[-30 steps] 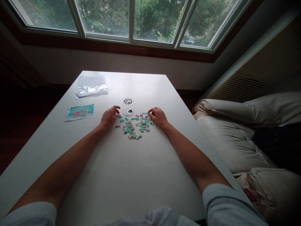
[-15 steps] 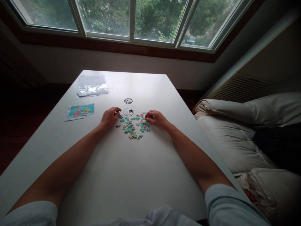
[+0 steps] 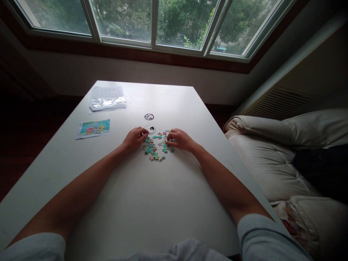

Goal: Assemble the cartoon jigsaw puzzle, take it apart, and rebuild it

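Now that the left hand (image 3: 133, 139) and right hand (image 3: 181, 139) have both drawn inward, the jigsaw pieces (image 3: 156, 157) lie in a more closely bracketed cluster between them. Both sets of fingers are curled narrow, though I can't tell whether either pinches a piece. Each wrist is low, its forearm slanting in from its own side. Beyond the fingertips sits a round disc (image 3: 149, 116); the picture card (image 3: 94, 128) lies left of the left hand, on the white table (image 3: 152, 203).
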The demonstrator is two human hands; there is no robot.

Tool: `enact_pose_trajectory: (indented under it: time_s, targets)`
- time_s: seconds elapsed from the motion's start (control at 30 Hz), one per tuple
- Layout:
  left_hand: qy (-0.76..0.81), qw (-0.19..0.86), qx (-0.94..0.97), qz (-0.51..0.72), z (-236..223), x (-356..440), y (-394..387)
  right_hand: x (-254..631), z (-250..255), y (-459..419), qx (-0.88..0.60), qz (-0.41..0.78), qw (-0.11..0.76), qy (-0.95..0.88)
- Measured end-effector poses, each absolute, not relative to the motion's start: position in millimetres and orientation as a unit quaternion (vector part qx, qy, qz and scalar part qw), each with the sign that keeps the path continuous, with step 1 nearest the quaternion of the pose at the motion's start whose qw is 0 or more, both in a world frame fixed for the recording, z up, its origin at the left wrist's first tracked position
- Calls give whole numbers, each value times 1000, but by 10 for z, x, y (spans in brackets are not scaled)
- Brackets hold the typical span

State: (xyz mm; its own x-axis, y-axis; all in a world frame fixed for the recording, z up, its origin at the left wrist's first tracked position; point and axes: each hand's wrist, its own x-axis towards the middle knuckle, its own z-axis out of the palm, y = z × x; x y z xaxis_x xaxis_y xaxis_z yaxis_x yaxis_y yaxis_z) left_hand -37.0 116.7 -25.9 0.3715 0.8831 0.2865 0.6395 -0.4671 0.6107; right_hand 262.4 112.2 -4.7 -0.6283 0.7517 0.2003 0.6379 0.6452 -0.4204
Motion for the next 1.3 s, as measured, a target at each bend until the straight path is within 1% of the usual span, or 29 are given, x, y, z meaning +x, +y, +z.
enact_pose_trajectory:
  time_s: [0.13,0.23,0.37,0.43,0.53,0.63,0.73,0.97,1.17,1.3]
  targets:
    - [467,255,789,306,-225,-290,1144,2654,-101,1168,-408,232,248,-848]
    - [445,272,800,296,-213,-250,1126,2719,-158,1247,-439,280,291,-803]
    - [415,253,828,280,-236,-230,1084,2877,-242,1381,-538,245,326,-737]
    - [406,229,841,274,-251,-225,1058,2969,-275,1437,-597,220,324,-700]
    - [394,188,861,261,-258,-208,1018,3067,-305,1487,-655,192,286,-673]
    - [382,158,877,246,-248,-176,981,3072,-324,1496,-664,147,247,-690]
    - [374,143,887,231,-235,-138,949,2999,-341,1478,-648,118,233,-715]
    - [363,130,901,199,-209,-104,897,2779,-354,1391,-595,133,238,-756]
    - [353,103,912,183,-230,-106,874,2677,-402,1340,-598,123,286,-738]
    - [368,95,906,185,-259,-101,886,2650,-409,1279,-588,120,294,-744]
